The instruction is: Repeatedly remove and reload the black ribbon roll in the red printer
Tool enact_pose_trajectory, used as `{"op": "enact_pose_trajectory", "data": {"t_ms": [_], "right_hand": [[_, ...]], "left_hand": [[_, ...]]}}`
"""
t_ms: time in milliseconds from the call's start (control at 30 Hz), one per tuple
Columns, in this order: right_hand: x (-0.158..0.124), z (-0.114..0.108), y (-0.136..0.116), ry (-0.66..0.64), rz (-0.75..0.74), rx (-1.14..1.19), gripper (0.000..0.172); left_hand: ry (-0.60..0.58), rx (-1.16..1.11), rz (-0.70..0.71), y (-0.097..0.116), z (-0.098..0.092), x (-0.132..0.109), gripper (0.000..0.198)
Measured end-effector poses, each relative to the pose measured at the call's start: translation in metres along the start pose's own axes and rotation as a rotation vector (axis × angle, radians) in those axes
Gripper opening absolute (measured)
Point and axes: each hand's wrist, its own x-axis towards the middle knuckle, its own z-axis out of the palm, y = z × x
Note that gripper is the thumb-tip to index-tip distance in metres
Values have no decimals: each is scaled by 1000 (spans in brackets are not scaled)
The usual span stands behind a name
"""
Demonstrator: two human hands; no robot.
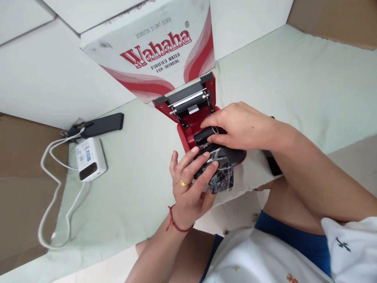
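A red and black device (pixel 183 135) stands with its lid (pixel 188 98) raised, showing a dark roller and metal parts. Inside its red tray lies a small black roll (pixel 205 135). My right hand (pixel 240 124) reaches in from the right, thumb and fingertips around the roll. From below, my left hand (pixel 193 182), with a gold ring and a red string bracelet, rests its spread fingertips on a crinkled, shiny black film (pixel 222 179). The film extends from near the roll over the front edge of the device.
A Wahaha carton (pixel 159 51) stands directly behind the device. On the left lie a white power bank (pixel 91 159) with a looped white cable and a black object (pixel 103 125). Another dark object (pixel 272 163) is partly hidden beneath my right forearm.
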Motion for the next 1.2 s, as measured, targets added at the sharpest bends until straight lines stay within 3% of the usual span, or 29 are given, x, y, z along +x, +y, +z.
{"op": "enact_pose_trajectory", "data": {"t_ms": [167,367,567,633,700,867,933,1200], "right_hand": [[-1,2,3,17,-11,52,32],[-1,5,5,179,-94,250,28],[2,8,7,87,-41,140,24],[1,6,6,114,-67,170,22],[-3,2,3,224,-72,232,21],[-12,-6,1,742,-30,368,23],[-13,-5,3,832,-28,378,21],[-5,1,11,626,10,201,41]], "left_hand": [[61,55,43,4,1,3,43],[143,100,14,6,-3,-3,38],[109,89,47,7,-4,-1,40],[97,83,48,7,-3,2,39],[96,79,46,8,-3,3,38],[93,64,43,7,-1,2,41],[89,49,43,6,0,1,45],[33,8,72,7,0,5,44]]}}
